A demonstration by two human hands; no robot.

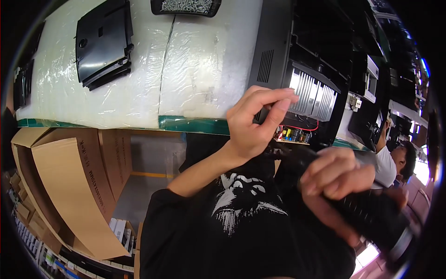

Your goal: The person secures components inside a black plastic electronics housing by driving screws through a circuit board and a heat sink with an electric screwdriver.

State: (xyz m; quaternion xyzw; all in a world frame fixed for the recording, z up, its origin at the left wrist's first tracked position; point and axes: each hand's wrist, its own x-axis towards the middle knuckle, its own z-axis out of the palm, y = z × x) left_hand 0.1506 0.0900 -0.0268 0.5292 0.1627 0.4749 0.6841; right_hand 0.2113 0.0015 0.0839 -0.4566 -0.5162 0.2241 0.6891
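Observation:
My left hand (253, 118) is raised over the near edge of the bench, thumb and forefinger pinched together. Whatever sits between those fingertips is too small to make out. Just beyond them lies an open black equipment housing (274, 42) with a finned silver heat sink (313, 95) and a circuit board (292, 135) carrying small coloured parts and a red wire. In front of my body, at the lower right, my right hand (337, 174) is wrapped around a black power screwdriver (371, 214). Motion blurs both the hand and the tool, and the tool's tip is not distinct.
A black tray of screws (186, 6) stands at the bench's far side. Stacked black plastic panels (102, 42) lie on the wrapped white foam (190, 69). Below the bench at left is an open cardboard box (74, 186). Another person (390, 162) works at the right.

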